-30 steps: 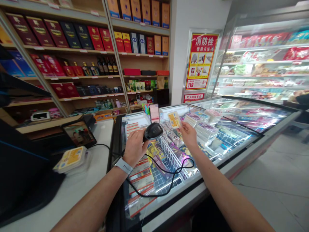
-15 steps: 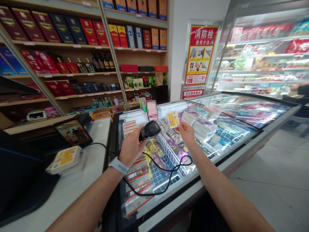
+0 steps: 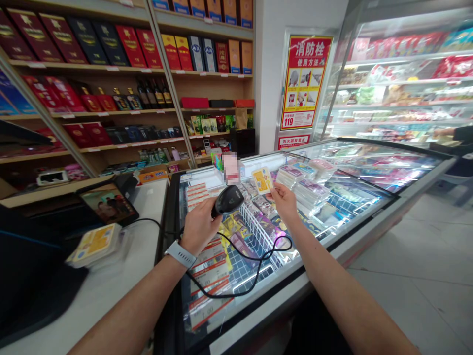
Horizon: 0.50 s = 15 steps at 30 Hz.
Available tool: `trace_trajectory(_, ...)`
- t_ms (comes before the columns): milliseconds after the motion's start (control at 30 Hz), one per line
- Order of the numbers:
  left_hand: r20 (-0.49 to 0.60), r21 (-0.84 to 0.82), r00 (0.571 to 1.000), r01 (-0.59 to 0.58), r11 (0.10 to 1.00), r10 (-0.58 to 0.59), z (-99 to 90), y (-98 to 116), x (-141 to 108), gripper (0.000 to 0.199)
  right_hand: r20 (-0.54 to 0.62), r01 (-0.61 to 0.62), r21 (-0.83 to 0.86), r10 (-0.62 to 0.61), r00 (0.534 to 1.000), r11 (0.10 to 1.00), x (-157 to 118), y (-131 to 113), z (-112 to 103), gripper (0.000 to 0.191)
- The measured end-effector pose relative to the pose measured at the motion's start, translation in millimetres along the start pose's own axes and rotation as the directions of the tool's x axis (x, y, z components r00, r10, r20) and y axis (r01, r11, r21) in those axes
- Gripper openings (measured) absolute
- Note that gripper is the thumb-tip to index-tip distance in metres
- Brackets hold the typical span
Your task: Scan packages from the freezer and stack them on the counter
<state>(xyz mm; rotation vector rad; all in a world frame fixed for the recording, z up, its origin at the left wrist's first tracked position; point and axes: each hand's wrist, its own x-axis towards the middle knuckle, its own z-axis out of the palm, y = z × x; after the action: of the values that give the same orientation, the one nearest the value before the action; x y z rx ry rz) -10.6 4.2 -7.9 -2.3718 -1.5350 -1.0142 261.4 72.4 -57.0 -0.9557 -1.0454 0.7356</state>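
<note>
My left hand point(image 3: 199, 224) is wrapped round a black barcode scanner point(image 3: 228, 199), whose head points away from me. From it a black cable point(image 3: 236, 296) loops over the glass top of the chest freezer point(image 3: 236, 340). Between thumb and fingers, my right hand point(image 3: 284, 201) pinches a flat yellow-and-white packet point(image 3: 262, 181) upright, just beyond the scanner and to its right. Scanner and packet are apart. Stacks of similar flat packs, purple point(image 3: 310, 192) and pink point(image 3: 322, 167), lie on the glass behind my right hand.
More yellow packs point(image 3: 96, 241) are stacked on the white counter point(image 3: 118, 291) at the left, near a small screen point(image 3: 109, 199). Shelves point(image 3: 121, 71) of boxes and bottles line the back. A refrigerated display point(image 3: 399, 88) stands at the right, with a person's arm point(image 3: 453, 133) at the edge.
The view has shifted slightly. Both hands keep their hold, the scanner and the packet staying in nearly the same place over the freezer.
</note>
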Motion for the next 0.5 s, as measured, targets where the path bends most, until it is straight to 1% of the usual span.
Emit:
trace_trajectory(133,0.0,0.014,1.0,0.006,1.0,-0.006,3.1,-3.9,0.1,0.037,0.001,0.004,0.006,-0.004,1.0,1.0,-0.7,-1.3,0.5,0.06)
trace_trajectory(367,-0.004,0.057,0.995,-0.095,0.994,0.095,1.7,-2.2,1.2,0.033,0.032,0.02,0.006,-0.02,0.999,1.0,-1.8,-3.8,0.8,0.06)
trace_trajectory(500,0.004,0.069,0.994,-0.108,0.992,0.108,-0.8,1.5,1.6,0.032,0.037,0.018,0.003,-0.018,0.999,1.0,-2.2,-4.4,1.2,0.062)
